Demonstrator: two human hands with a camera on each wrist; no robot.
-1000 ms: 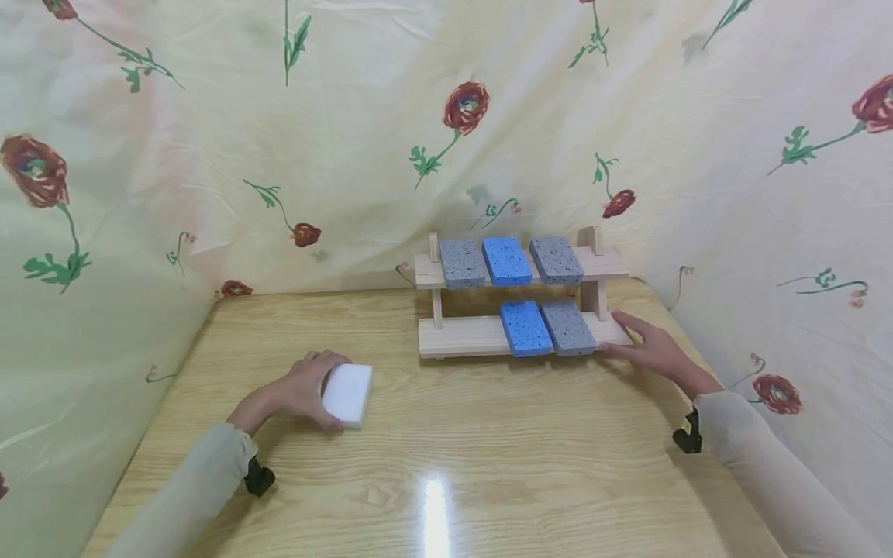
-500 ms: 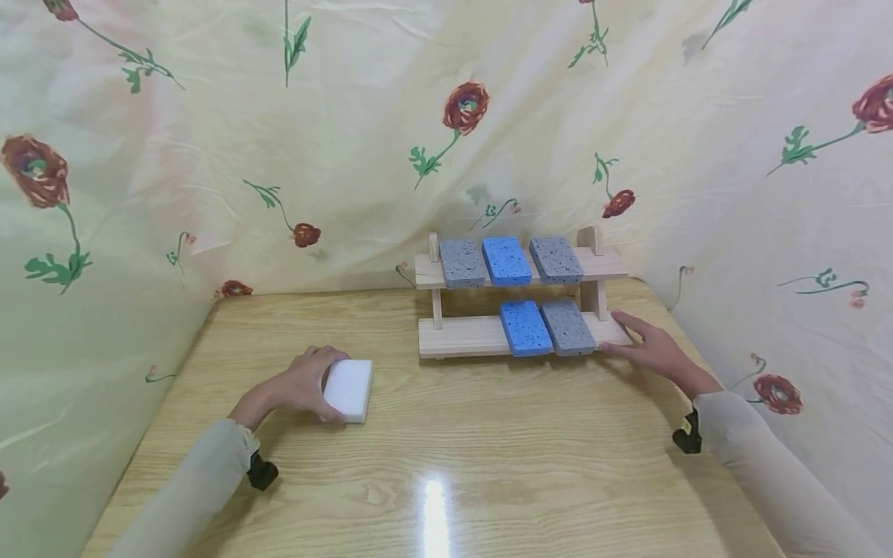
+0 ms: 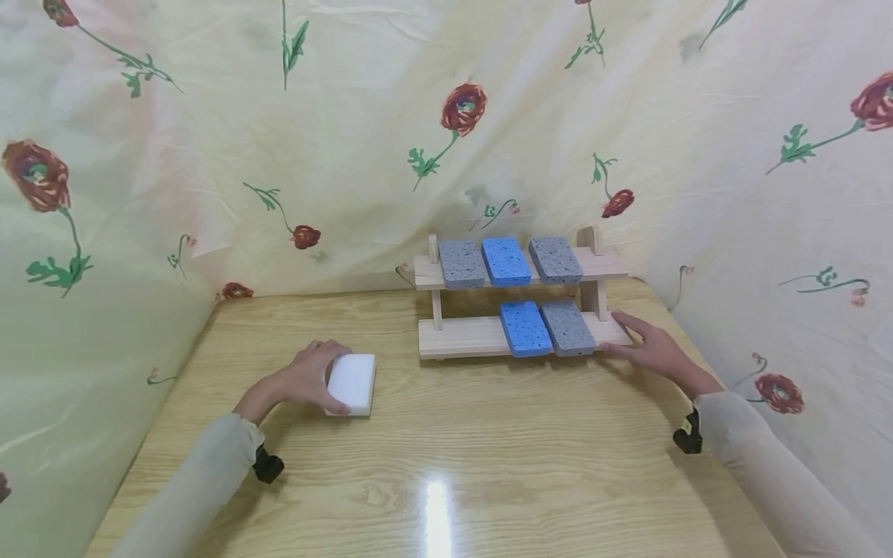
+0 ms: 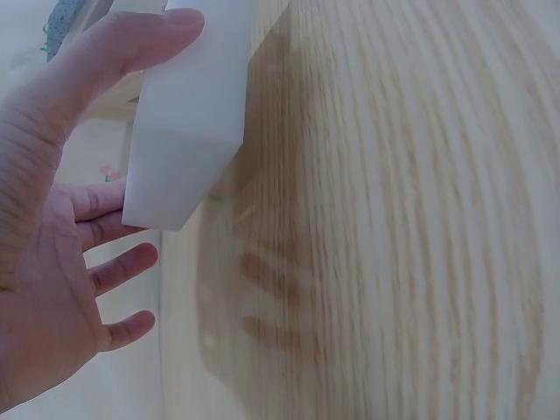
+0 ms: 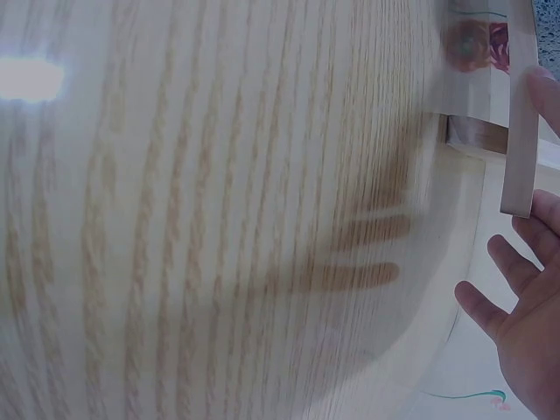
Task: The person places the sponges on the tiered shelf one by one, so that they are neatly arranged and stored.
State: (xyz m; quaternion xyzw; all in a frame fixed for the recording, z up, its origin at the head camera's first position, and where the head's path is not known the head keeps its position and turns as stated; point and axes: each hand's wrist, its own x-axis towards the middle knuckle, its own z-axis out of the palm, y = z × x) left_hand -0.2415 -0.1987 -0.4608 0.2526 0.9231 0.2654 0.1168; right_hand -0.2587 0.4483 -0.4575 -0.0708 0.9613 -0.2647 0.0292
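My left hand [image 3: 312,380] pinches a plain white sponge block [image 3: 352,384] between thumb and fingers, at the left of the table. In the left wrist view the white block [image 4: 192,114] is clear of the wood and casts a shadow, with the thumb across one face. At the right, my right hand [image 3: 649,346] grips the end of the lower board of a small two-tier wooden rack [image 3: 460,338]. In the right wrist view the thumb [image 5: 544,96] lies along the board's edge [image 5: 522,157], and the lower fingers are spread.
The rack's upper tier bears a grey speckled block [image 3: 462,263], a blue one [image 3: 506,260] and another grey one [image 3: 556,259]. A blue block [image 3: 525,328] and a grey block [image 3: 568,327] lie on the lower tier. Flowered cloth [image 3: 349,155] surrounds the wooden table [image 3: 530,465].
My left hand has moved a little forward and to the right with the white sponge block, which has turned slightly. The right hand and the rack have stayed in place.
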